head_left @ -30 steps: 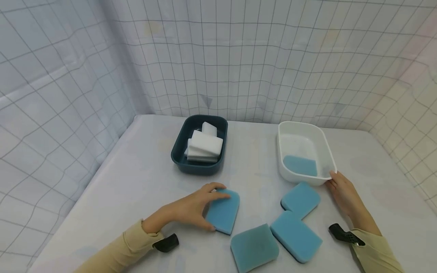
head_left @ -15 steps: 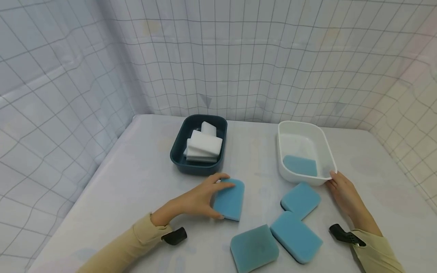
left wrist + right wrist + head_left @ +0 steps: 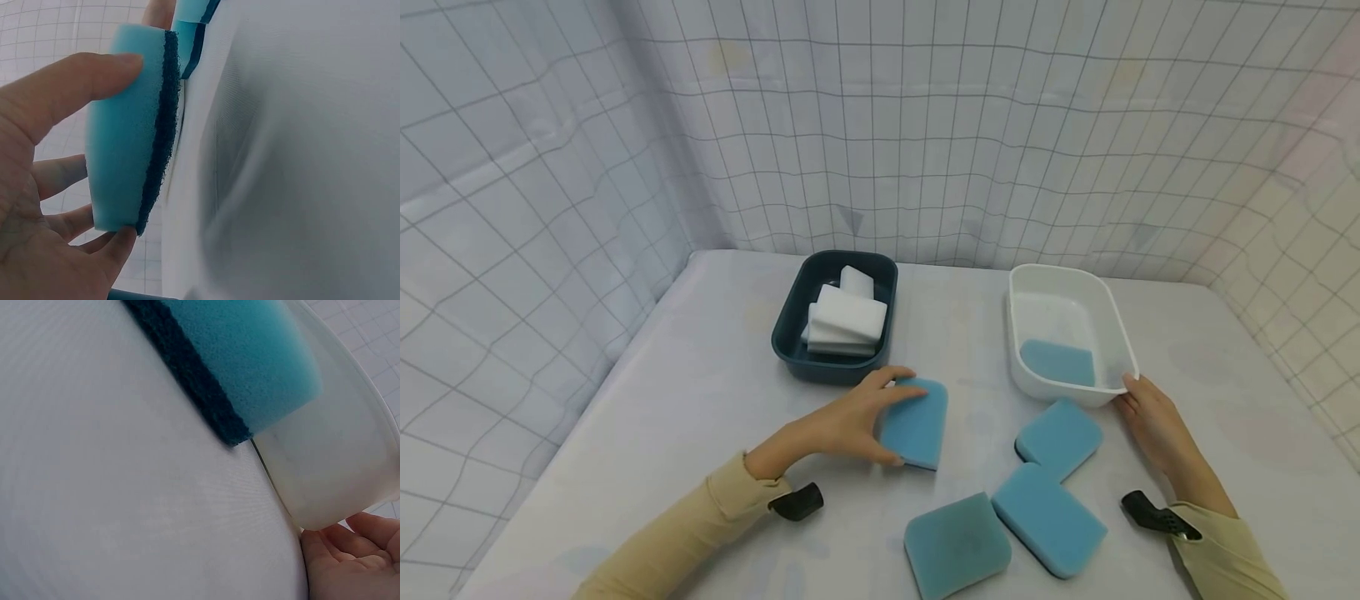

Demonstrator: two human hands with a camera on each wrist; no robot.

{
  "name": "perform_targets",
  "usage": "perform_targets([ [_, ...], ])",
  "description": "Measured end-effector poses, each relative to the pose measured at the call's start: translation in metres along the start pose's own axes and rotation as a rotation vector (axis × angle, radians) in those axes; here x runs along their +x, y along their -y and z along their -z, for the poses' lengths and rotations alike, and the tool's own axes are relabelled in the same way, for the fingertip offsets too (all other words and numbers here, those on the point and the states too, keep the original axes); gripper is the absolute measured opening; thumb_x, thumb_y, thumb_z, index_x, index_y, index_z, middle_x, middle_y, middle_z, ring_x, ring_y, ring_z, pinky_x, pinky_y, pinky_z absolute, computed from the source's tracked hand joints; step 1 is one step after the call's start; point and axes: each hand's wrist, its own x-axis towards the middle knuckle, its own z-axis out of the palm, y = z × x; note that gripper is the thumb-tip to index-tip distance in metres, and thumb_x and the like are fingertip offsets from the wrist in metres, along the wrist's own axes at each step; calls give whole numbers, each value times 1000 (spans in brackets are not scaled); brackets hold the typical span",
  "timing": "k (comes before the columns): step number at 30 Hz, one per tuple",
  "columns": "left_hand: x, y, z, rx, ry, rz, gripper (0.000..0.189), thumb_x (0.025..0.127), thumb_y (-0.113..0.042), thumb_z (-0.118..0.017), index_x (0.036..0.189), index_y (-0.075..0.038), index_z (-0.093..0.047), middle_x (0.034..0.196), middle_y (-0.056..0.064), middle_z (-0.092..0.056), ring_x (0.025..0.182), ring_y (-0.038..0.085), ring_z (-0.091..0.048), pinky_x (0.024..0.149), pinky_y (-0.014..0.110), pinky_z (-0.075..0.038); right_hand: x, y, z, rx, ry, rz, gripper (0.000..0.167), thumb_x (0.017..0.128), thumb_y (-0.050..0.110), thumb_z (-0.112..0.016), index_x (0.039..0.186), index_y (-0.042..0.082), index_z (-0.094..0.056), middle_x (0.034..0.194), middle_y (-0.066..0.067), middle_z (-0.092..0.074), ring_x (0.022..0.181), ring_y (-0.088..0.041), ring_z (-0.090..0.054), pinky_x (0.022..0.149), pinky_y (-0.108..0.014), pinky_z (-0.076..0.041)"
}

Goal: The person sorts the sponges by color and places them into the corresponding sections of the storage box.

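Observation:
In the head view my left hand [image 3: 857, 421] grips a blue sponge [image 3: 917, 421] by its edges, thumb at the near end and fingers at the far end. The left wrist view shows that sponge [image 3: 128, 137] side on, light blue foam with a dark scouring layer. My right hand [image 3: 1157, 429] holds the near right corner of a white container [image 3: 1071, 396], fingertips at its rim. Inside it lies one blue sponge [image 3: 1057, 362]. Seen from the right wrist, curled fingers [image 3: 365, 540] meet the container's lower corner, with a blue sponge [image 3: 250, 362] in front of its wall.
A dark teal container [image 3: 831, 373] with several white sponges [image 3: 850, 312] stands at the back, left of the white one. Near its front lie a blue sponge [image 3: 1060, 437], another sponge [image 3: 1050, 521] and a greener sponge [image 3: 957, 546]. Gridded cloth [image 3: 925, 133] hangs behind the table.
My left hand has moved forward and to the right with its sponge, nearer the dark teal container. The right hand and the white container have stayed in place.

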Motion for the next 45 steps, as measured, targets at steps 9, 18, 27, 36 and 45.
perform_targets([
  [9,10,-2,2,9,4,-17,82,72,-31,-80,142,-18,-40,152,9,-23,135,29,-30,105,47,-41,-1,0,0,-12,-10,-1,78,100,47,-29,148,3,13,157,-16,14,145,-32,8,119,-28,-10],
  [18,19,-5,4,25,-7,-57,83,71,-30,-81,142,-17,-39,151,11,-24,134,28,-31,104,45,-42,-1,-1,-1,20,-2,18,76,101,43,-29,148,1,14,156,-18,15,144,-33,9,119,-24,-12],
  [27,29,-9,8,29,8,-63,83,72,-30,-80,143,-16,-39,151,12,-24,135,31,-30,105,47,-41,-2,0,-2,14,-10,15,76,101,43,-29,148,1,13,156,-18,15,144,-33,9,119,-25,-11],
  [36,43,-12,8,30,1,-92,82,72,-28,-80,142,-14,-39,150,13,-24,136,31,-29,106,49,-38,-2,0,-3,6,-12,9,77,100,45,-29,148,1,13,157,-17,14,145,-33,9,120,-29,-6],
  [45,53,-13,10,25,13,-75,83,73,-29,-80,144,-17,-38,152,11,-21,137,30,-26,106,48,-38,-1,-2,-1,-1,-13,10,76,101,44,-29,148,1,12,157,-17,14,145,-32,8,119,-23,-13],
])
